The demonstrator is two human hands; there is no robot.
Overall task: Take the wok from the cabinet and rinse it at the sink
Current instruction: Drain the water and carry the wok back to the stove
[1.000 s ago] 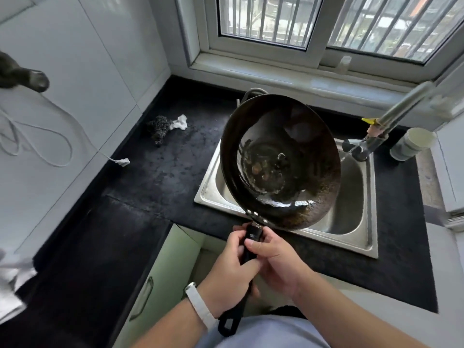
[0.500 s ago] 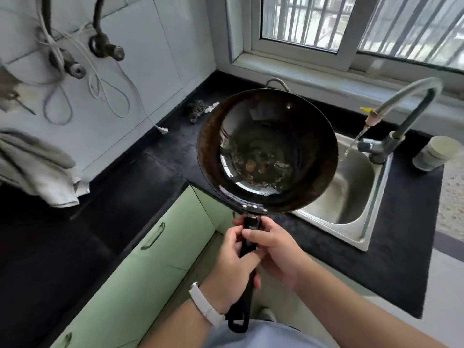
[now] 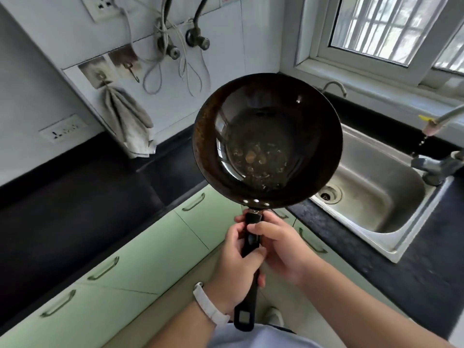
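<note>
round dark metal wok [image 3: 267,139] in the air, just left of stainless steel sink [image 3: 376,197] | left hand [image 3: 236,270]: fingers curled round its black handle [image 3: 251,242] | right hand [image 3: 281,249]: fingers gripping same handle, nearer bowl

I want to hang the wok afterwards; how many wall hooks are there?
2: the left hook holds the grey towel; the right hook beside it is bare. More may lie out of view.

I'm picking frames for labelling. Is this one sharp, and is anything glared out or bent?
Head view: wok sharp, with a bright glint inside its bowl; cabinet handles at lower left smeared by motion; window washed out; counter edge bowed by the wide lens.
</note>
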